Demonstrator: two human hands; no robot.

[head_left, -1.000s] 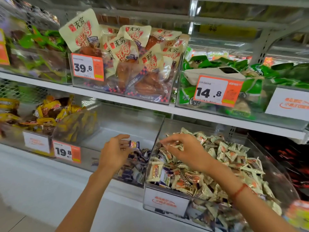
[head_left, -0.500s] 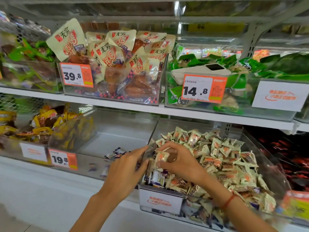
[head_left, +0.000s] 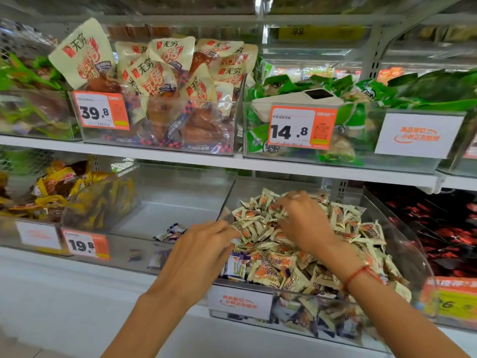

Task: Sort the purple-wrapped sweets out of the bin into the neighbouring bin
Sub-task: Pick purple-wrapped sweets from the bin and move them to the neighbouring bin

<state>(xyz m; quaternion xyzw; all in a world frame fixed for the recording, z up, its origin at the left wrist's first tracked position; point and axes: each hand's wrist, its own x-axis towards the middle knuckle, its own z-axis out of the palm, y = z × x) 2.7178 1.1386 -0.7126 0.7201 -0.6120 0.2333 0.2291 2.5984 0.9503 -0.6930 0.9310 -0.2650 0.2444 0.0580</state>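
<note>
Purple-wrapped sweets (head_left: 172, 231) lie in a small cluster on the floor of the clear plastic neighbouring bin (head_left: 165, 202) on a shop's lower shelf, a few more showing dimly behind its front wall, while at least one or two purple wrappers (head_left: 238, 264) remain at the front left corner of the heaped bin (head_left: 402, 244) of cream-and-orange sweets (head_left: 358, 233) beside it. By that evidence the sorting looks only partly done: a handful moved, some left in sight, and more possibly buried in the pile. A person's left hand (head_left: 198, 257) reaches over the dividing wall, fingers extended onto the near edge of the heap; whether it has hold of anything cannot be told. The right hand (head_left: 302, 223), a red cord at its wrist, rests fingers-down and curled into the top of the pile, apparently raking through wrappers; no single sweet can be made out in its grip. The wrappers are glossy, crinkled pillow packs with serrated ends, loosely piled and likely to slide. Both bins are hard, transparent and glare-streaked.
</note>
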